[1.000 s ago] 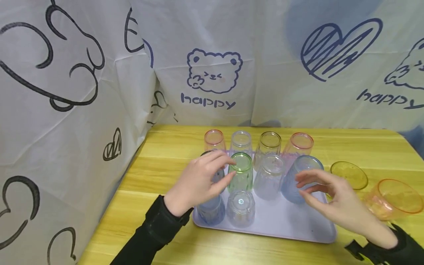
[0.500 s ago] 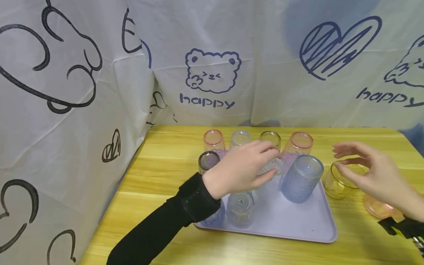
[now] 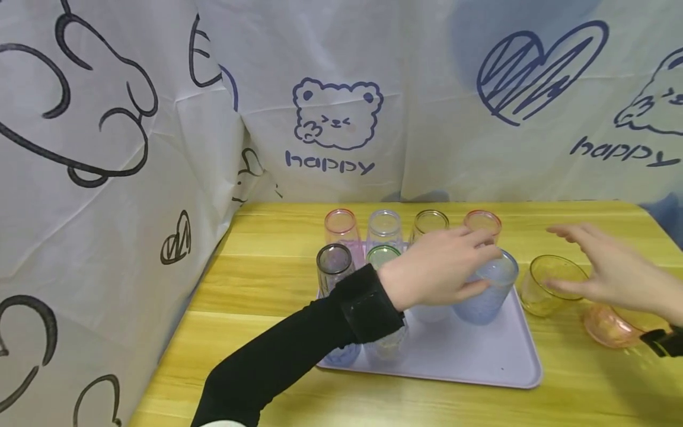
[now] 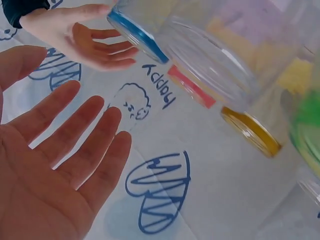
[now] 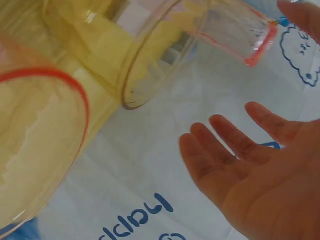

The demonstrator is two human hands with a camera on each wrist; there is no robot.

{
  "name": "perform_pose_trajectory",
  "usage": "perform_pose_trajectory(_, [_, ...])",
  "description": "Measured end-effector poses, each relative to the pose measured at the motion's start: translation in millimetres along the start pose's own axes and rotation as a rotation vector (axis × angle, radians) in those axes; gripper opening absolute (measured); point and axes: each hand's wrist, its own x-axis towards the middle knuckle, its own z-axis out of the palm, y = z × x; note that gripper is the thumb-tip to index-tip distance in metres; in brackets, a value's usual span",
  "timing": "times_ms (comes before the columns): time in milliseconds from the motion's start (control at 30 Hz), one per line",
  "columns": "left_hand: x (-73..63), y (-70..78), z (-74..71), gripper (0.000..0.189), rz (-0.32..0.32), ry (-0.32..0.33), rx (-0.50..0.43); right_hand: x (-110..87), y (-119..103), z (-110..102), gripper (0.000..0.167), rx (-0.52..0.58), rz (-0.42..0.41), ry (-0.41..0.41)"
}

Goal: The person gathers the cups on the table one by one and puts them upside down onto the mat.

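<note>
My left hand (image 3: pixel 445 267), its fingers straight and apart, hovers over the tray beside the blue glass (image 3: pixel 482 305); nothing is in its grasp. In the left wrist view the palm (image 4: pixel 55 170) faces the glasses, apart from their rims. My right hand (image 3: pixel 621 276) hangs by the yellow glass (image 3: pixel 549 290), fingers relaxed and holding nothing. The right wrist view shows that hand (image 5: pixel 255 165) clear of the yellow glass's rim (image 5: pixel 130 95). A clear glass on the tray is mostly hidden behind my left hand.
The lilac tray (image 3: pixel 469 362) bears several glasses, among them a dark-rimmed one (image 3: pixel 335 261), a green one (image 3: pixel 384 255) and pink-rimmed ones at the back. An orange glass (image 3: pixel 608 326) lies tilted at the right on the wooden table (image 3: pixel 256 255). A printed cloth (image 3: pixel 448 118) hangs behind.
My left hand has moved right, from above the green glass to beside the blue one. My right hand has moved right, away from the blue glass to the yellow one. The yellow glass stays put.
</note>
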Motion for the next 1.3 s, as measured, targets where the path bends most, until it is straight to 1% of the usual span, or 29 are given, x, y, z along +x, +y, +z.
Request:
perform_pose_trajectory(100, [9.2, 4.5, 1.2, 0.047, 0.005, -0.029, 0.002, 1.9, 4, 4, 0.1, -0.024, 0.025, -0.075])
perform_pose_trajectory(167, [14.9, 7.4, 2.5, 0.046, 0.01, -0.047, 0.015, 3.4, 6, 7, 0.104, -0.037, 0.025, -0.12])
perform_pose_trajectory(267, [22.4, 11.5, 4.6, 0.045, 0.018, -0.069, 0.047, 5.2, 9, 11, 0.107, -0.047, 0.014, -0.162])
perform_pose_trajectory(467, [32.1, 15.9, 9.1, 0.044, 0.026, -0.104, 0.082, 6.8, 14, 18, 0.106, -0.048, -0.002, -0.215])
perform_pose_trajectory(633, [34.8, 17.0, 11.6, 0.042, 0.032, -0.105, 0.077, 5.1, 17, 22, 0.109, -0.053, -0.007, -0.265])
perform_pose_trajectory(767, [36.3, 17.9, 12.0, 0.041, 0.036, -0.108, 0.07, 4.5, 17, 24, 0.104, -0.071, 0.0, -0.286])
perform_pose_trajectory(933, [39.0, 19.4, 11.9, 0.043, 0.036, -0.124, 0.068, 6.2, 14, 24, 0.1, -0.093, 0.035, -0.3])
perform_pose_trajectory(1100, [42.6, 20.8, 13.3, 0.042, 0.025, -0.141, 0.068, 8.5, 13, 23, 0.106, -0.12, 0.05, -0.307])
perform_pose_trajectory(1300, [46.0, 21.3, 16.8, 0.039, -0.006, -0.166, 0.071, 11.8, 14, 26, 0.111, -0.102, 0.012, -0.307])
